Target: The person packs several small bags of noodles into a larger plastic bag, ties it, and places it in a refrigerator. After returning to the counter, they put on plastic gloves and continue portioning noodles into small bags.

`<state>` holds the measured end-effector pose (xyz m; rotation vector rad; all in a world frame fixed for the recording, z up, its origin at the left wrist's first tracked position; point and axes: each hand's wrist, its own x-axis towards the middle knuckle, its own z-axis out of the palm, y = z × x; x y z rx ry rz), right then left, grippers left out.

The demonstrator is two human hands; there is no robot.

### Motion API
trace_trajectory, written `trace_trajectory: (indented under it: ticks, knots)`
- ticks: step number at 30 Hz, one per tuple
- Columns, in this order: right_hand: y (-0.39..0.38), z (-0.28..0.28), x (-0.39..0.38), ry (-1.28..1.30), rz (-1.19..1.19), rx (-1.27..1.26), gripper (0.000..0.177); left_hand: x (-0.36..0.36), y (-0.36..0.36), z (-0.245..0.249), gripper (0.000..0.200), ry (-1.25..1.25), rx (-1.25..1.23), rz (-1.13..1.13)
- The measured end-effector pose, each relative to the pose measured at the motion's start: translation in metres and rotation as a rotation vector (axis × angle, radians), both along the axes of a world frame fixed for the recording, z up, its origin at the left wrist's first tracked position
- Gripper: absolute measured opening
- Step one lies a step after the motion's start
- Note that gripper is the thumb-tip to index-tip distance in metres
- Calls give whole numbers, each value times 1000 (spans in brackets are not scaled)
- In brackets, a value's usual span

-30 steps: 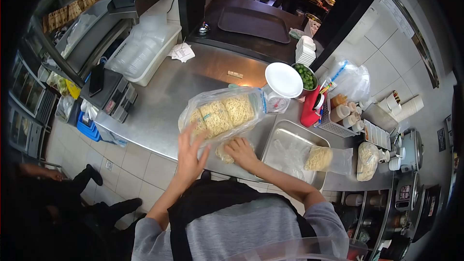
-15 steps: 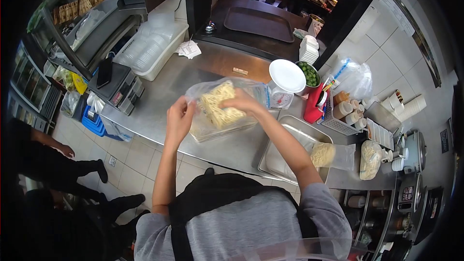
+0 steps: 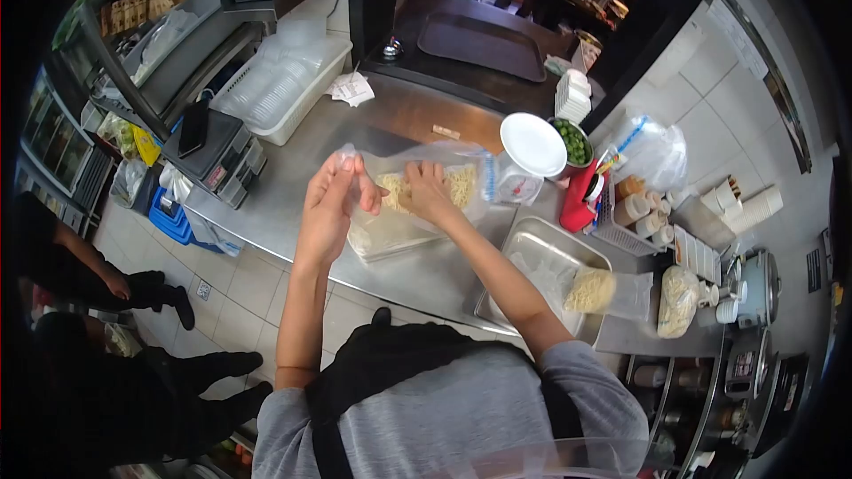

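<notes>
Centrally, a clear plastic bag (image 3: 404,231) is seen lying on the steel counter (image 3: 284,182), directly in front of the person. Its open edge is raised at the left, where it is pinched between the thumb and the closed fingers of the left hand (image 3: 327,204). The right hand (image 3: 429,193) is laid at the bag's mouth, fingers bent down onto the noodles (image 3: 460,184) inside; whether a portion is actually gripped cannot be told, since only the back of the hand is shown. The noodles are gathered in the far half of the bag, while the near half is seen flat against the counter.

Just to the right of the bag, a metal tray (image 3: 537,248) is set at the counter's edge, and a smaller bag of noodles (image 3: 593,290) is laid across its right rim. Behind the bag, a white plate (image 3: 532,144) is found beside a bowl of green fruit (image 3: 575,144), with a red container (image 3: 577,204) near them. Well to the left, on the floor, another person (image 3: 80,262) is seen crouching.
</notes>
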<state>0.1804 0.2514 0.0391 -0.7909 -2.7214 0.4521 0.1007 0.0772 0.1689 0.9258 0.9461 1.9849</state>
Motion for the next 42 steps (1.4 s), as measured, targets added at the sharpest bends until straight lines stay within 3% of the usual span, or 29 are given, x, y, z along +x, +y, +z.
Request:
trace_trajectory:
  ticks: [4,7,9,11,14,18,20,22,23,24,25,27,31,32,34,35,37,40,42]
  knots:
    - [20,-22,6,-3,38,-119,46,-3,5,12,18,134,-155,31]
    - [65,-7,10,-135,252,-134,44,-17,7,23,20,138,-175,-4]
    - [45,88,34,-561,28,327,51,-32,10,27,21,181,-208,-10]
    - [80,99,68,-362,94,899,57,-45,15,35,20,233,-237,-38]
    - [49,188,91,-779,170,723,55,-62,28,48,13,329,-269,-87]
    - [29,235,107,-382,322,558,58,-69,50,79,14,563,-297,-2]
    - [17,259,100,-301,391,95,44,-61,65,96,14,691,-251,63]
    - [-3,273,92,-120,427,-349,29,-54,95,104,13,970,-100,141]
    - [-22,271,89,19,428,-564,25,-51,109,110,10,1279,-57,264]
    - [-33,269,84,163,425,-773,25,-36,117,117,9,1359,37,350]
    - [-35,262,75,250,489,-876,28,-28,126,119,11,1304,91,286]
    - [-34,245,61,423,620,-1074,40,-21,147,118,18,1533,218,531]
    - [-32,226,50,606,613,-1169,35,-22,152,89,30,1392,-136,294]
    - [-30,216,49,598,553,-1154,34,-30,166,47,31,1027,-73,-43]
    - [-27,194,48,582,440,-1117,31,-43,151,12,34,621,-149,-625]
    - [-24,184,47,666,463,-1077,29,-41,118,10,38,587,-290,-888]
    - [-19,169,49,831,507,-998,26,-19,81,26,41,86,-549,-773]
    - [-9,144,50,960,347,-1043,21,-27,58,-6,35,295,-285,-646]
    - [-3,105,39,1009,254,-1064,24,-20,47,-12,35,527,-235,-416]
